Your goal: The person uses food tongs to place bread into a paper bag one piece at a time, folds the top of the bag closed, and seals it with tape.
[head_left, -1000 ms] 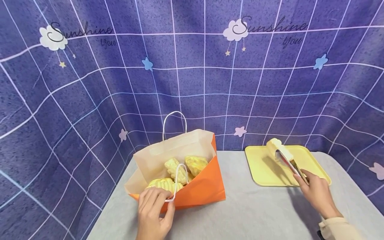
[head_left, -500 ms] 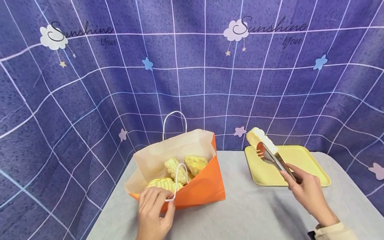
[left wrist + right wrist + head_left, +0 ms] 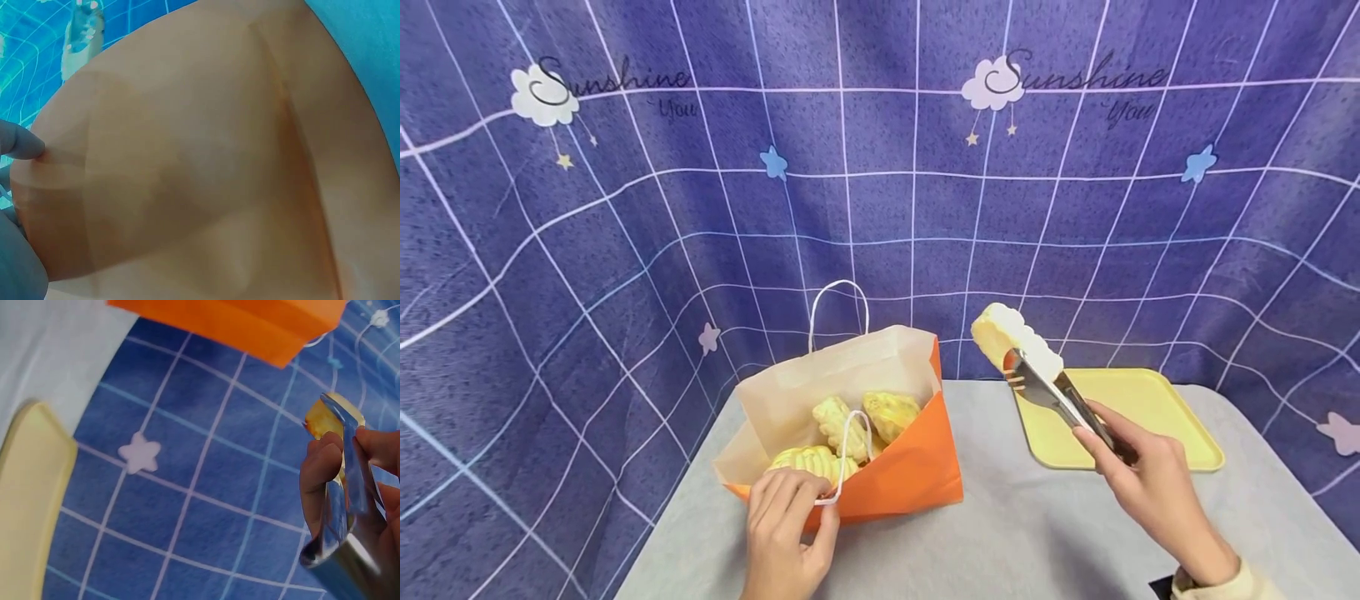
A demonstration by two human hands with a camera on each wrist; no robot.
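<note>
My left hand [image 3: 786,533] holds the near rim of an orange paper bag [image 3: 917,458], fingers over the edge and thumb outside. Inside the bag lie several yellow bread-like pieces [image 3: 891,414]. The left wrist view is mostly filled by the bag's side [image 3: 187,137]. In my right hand [image 3: 1157,487] are metal tongs [image 3: 1041,392] with one fork-shaped end. They pinch a pale, ridged, bread-like piece [image 3: 1011,333], raised between the bag and the yellow tray [image 3: 1127,417]. The right wrist view shows the tongs [image 3: 355,481] gripped by fingers and thumb, the piece [image 3: 322,419] beyond them.
The tray lies on the right of the grey-covered table [image 3: 992,500]. A white string handle [image 3: 837,283] stands up behind the bag; another [image 3: 844,450] hangs over its opening. A blue gridded curtain [image 3: 880,167] rises behind the table.
My right hand has lifted the bread-like piece with the tongs from over the tray and carried it left and upward. The left hand stays on the bag's rim.
</note>
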